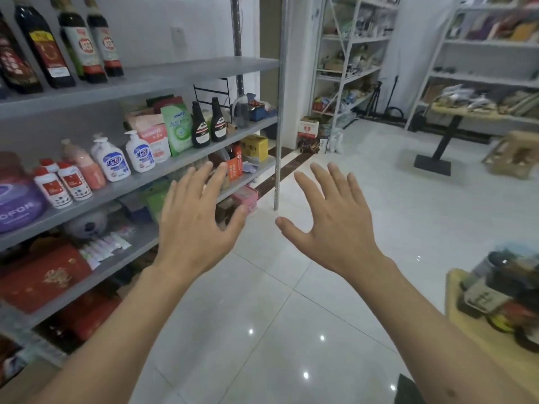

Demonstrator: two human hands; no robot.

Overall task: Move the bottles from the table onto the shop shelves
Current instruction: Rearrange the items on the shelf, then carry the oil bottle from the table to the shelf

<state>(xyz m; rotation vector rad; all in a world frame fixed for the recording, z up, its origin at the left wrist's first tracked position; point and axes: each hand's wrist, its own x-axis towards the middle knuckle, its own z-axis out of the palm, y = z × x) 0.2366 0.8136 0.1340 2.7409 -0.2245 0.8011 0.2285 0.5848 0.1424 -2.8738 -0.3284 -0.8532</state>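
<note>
Both grips empty: left hand point(195, 223) and right hand point(335, 225) spread, fingers straight. Next: turn right to desk point(478, 330), take blurred bottles point(495, 290) upright by body.

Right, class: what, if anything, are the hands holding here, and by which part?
Nothing. The left hand and right hand are both spread open and empty above the floor.

We see our two bare forearms, with no sleeves, watch, bracelet or rings on them, ending in our left hand point(194, 225) and right hand point(335, 225), both ungloved with short plain nails, and a small dark mole near the elbow of the right forearm point(450, 392).
</note>
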